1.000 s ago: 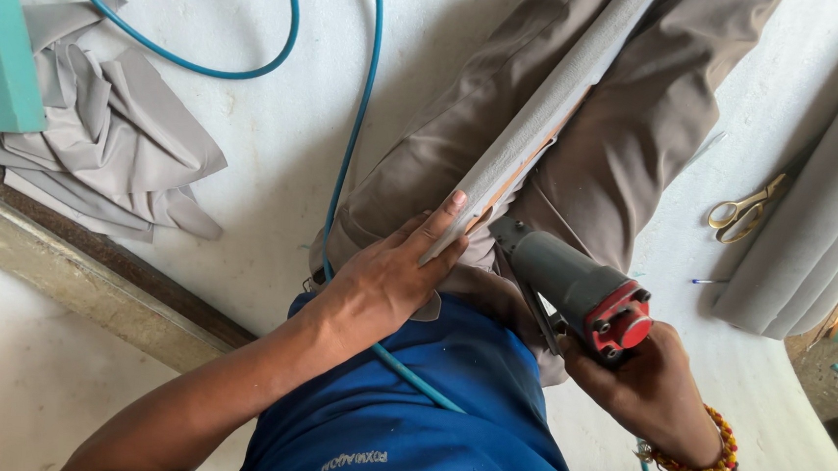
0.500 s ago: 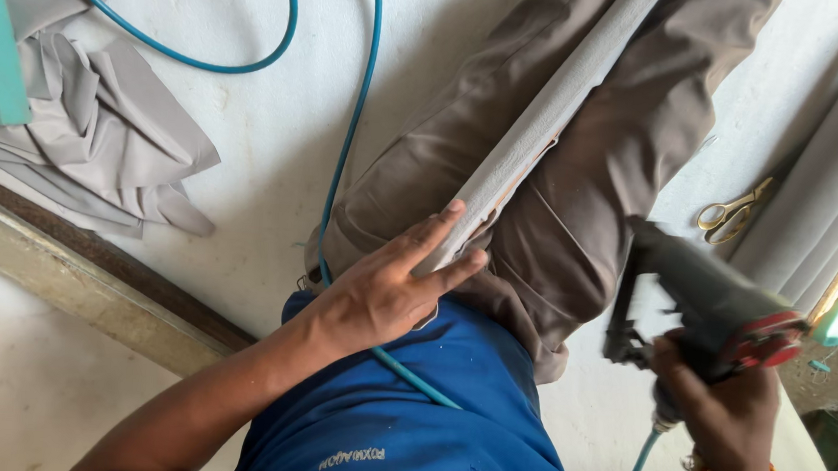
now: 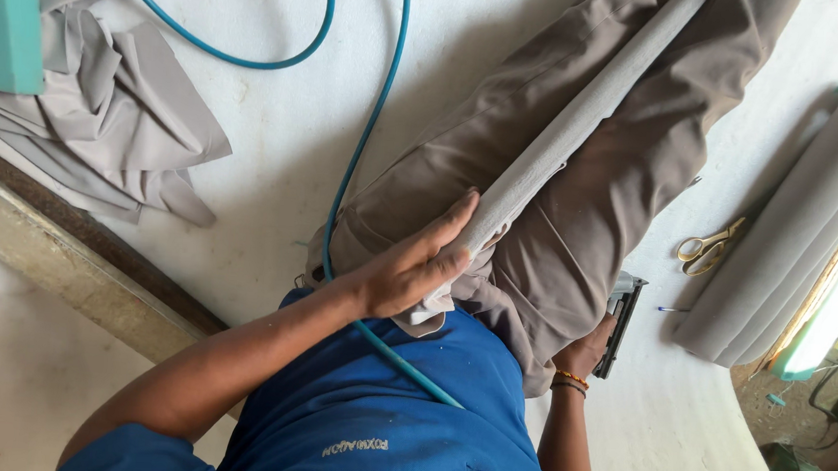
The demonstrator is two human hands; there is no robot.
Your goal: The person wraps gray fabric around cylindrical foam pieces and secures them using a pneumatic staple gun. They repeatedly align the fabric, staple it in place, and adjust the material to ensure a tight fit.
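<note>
Grey fabric covers the long strip point(image 3: 584, 119) that your left hand point(image 3: 417, 270) grips at its near end, fingers wrapped over the top and thumb below, pressing it down on your lap. From that hand the strip runs away up along your brown trousers point(image 3: 628, 201), lying between your legs. Your right hand point(image 3: 586, 353) is down beside your right thigh, mostly hidden behind the leg; it rests against a dark staple gun point(image 3: 620, 318) lying on the pale floor point(image 3: 279, 127), and you cannot tell how far its fingers are closed or whether they grip the tool. A beaded bracelet point(image 3: 571, 380) sits on that wrist. Just under your left hand a teal air hose point(image 3: 367, 134) passes across your blue shirt point(image 3: 376, 429) and curls away over the floor beyond it. Beyond your right hand lie yellow-handled scissors point(image 3: 703, 248), and past them a roll of grey fabric point(image 3: 814, 214). Far out from your left hand, crumpled grey cloth point(image 3: 112, 126) is heaped by a teal panel point(image 3: 2, 10).
</note>
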